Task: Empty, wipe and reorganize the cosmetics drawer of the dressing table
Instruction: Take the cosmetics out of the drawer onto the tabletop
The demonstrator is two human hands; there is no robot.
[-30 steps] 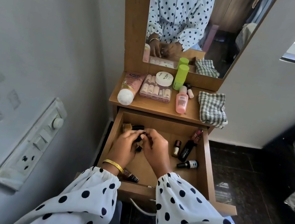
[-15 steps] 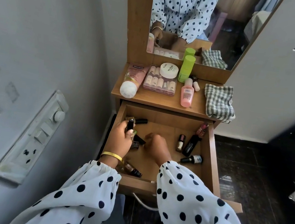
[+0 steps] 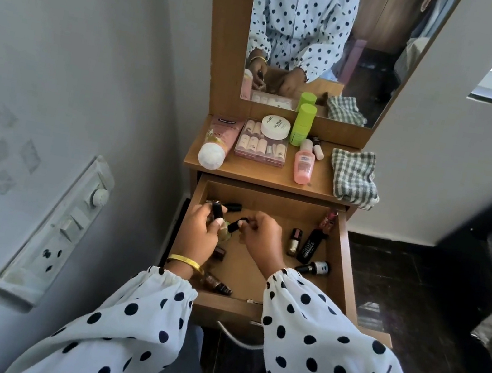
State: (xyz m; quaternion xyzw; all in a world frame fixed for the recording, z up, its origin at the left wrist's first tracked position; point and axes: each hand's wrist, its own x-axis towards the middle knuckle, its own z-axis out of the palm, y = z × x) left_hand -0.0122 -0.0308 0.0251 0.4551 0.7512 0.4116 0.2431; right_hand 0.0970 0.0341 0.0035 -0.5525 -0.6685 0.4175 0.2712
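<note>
Both grips clamped: left hand on black-capped bottles, right hand on black-capped bottle, mid-drawer.

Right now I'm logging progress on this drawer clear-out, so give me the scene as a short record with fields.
drawer: open, bottles still inside
left hand: grips a black tube, upright
right hand: pinches a small dark-capped bottle
right side of drawer: several loose nail polish bottles
tabletop: pink tube, pink bottle, green bottle, white jar
checked cloth: folded, unused
</note>
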